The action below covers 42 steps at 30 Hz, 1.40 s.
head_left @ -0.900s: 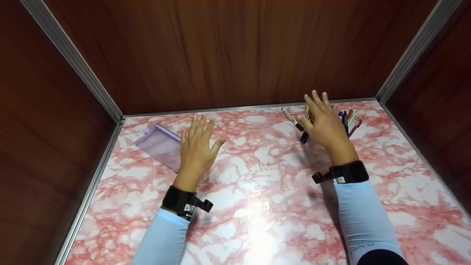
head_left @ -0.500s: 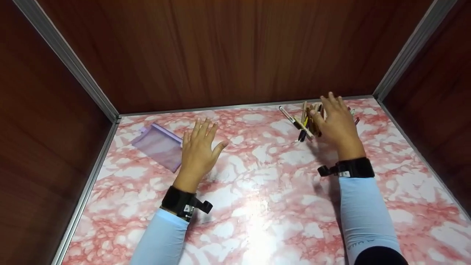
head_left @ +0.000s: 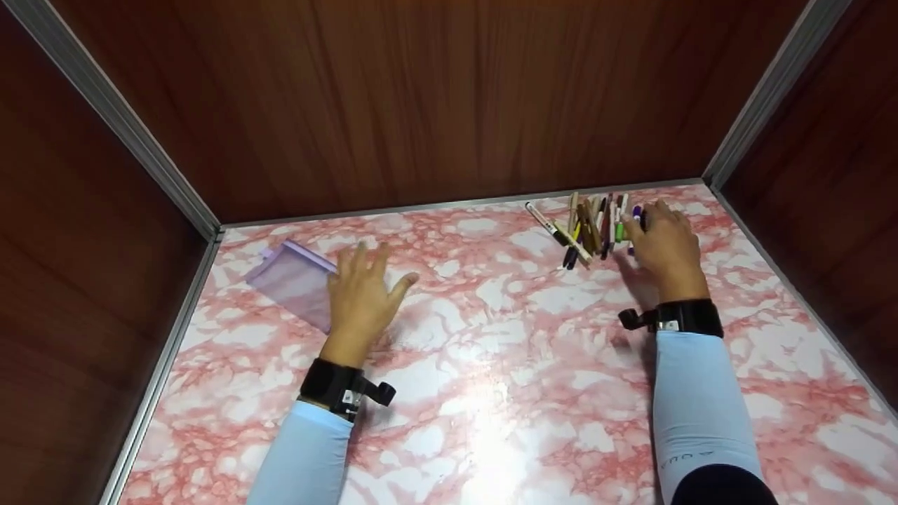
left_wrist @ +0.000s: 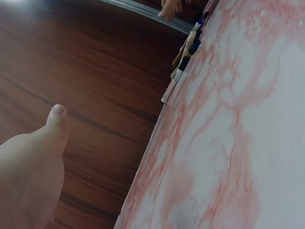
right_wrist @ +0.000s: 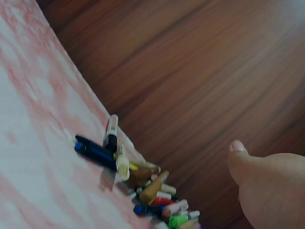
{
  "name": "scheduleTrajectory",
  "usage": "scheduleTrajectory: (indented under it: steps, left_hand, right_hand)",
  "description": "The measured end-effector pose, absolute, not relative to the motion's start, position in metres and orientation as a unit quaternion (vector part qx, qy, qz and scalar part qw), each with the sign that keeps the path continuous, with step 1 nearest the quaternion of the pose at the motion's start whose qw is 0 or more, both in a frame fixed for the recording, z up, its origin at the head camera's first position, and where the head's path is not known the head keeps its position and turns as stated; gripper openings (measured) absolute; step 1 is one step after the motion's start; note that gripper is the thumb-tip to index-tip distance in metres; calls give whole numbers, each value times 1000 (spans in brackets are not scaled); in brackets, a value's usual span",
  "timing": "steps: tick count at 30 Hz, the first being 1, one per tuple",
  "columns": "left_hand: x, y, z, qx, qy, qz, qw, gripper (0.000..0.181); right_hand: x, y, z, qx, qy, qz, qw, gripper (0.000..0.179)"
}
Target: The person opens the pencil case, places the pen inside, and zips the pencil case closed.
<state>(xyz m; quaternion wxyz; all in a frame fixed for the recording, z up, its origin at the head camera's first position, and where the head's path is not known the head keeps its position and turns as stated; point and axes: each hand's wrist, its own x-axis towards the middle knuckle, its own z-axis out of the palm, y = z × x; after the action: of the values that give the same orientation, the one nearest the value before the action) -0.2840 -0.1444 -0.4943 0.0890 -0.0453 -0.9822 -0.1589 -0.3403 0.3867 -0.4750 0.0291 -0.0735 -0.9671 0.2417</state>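
My left hand [head_left: 359, 298], fingers spread, is over the right end of a flat, translucent purple zip pouch [head_left: 291, 284] and hides part of it. Nothing shows in its grasp; the left wrist view has its thumb [left_wrist: 56, 119] sticking out. At the back right lies a row of several pens and markers [head_left: 588, 228]. Over the right end of that row is my right hand [head_left: 666, 245], fingers bent downward and thumb apart, beside a purple-capped pen [head_left: 635, 210] and a green marker [head_left: 619, 230]. Its palm hides some pens. A white marker with a black cap [head_left: 544, 221] lies at the row's left end.
The pink-and-white marbled tabletop [head_left: 463, 337] is bounded by a dark wooden back panel [head_left: 449, 105] and side panels with metal edging [head_left: 175, 168]. Both wrists wear black camera straps [head_left: 687, 319].
My right hand has moved right along the pens and lowered, its fingers bending and uncovering the brown, pink and green ones. My left hand stays near the pouch, shifting slightly left and down in view.
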Motion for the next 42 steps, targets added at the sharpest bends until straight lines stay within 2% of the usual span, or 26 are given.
scheduleTrajectory:
  steps: [2, 8, 15, 21, 30, 36, 42]
  left_hand:
    - [-287, -152, -498, 0, -986, -155, 67, 96]
    - [-295, -179, -507, 122, -982, -144, 13, 94]
    - [-298, -195, -521, 150, -975, -163, -8, 97]
    - [-299, -197, -527, 149, -975, -165, 15, 86]
    - [-301, -191, -534, 129, -976, -167, 49, 83]
    - [-300, -187, -537, 123, -971, -192, 75, 56]
    - [-300, -177, -539, 108, -960, -241, 92, 44]
  right_hand:
    - [-340, 391, -480, -87, -965, 245, 38, 95]
    - [-341, 400, -494, -106, -960, 251, 60, 55]
    - [-339, 404, -500, -110, -968, 220, 59, 44]
    - [-339, 405, -501, -148, -957, 245, 38, 42]
    - [-337, 408, -505, -155, -951, 254, 81, 43]
    - [-338, 414, -506, -170, -952, 248, 58, 25]
    - [-339, 419, -508, -180, -949, 256, 44, 27]
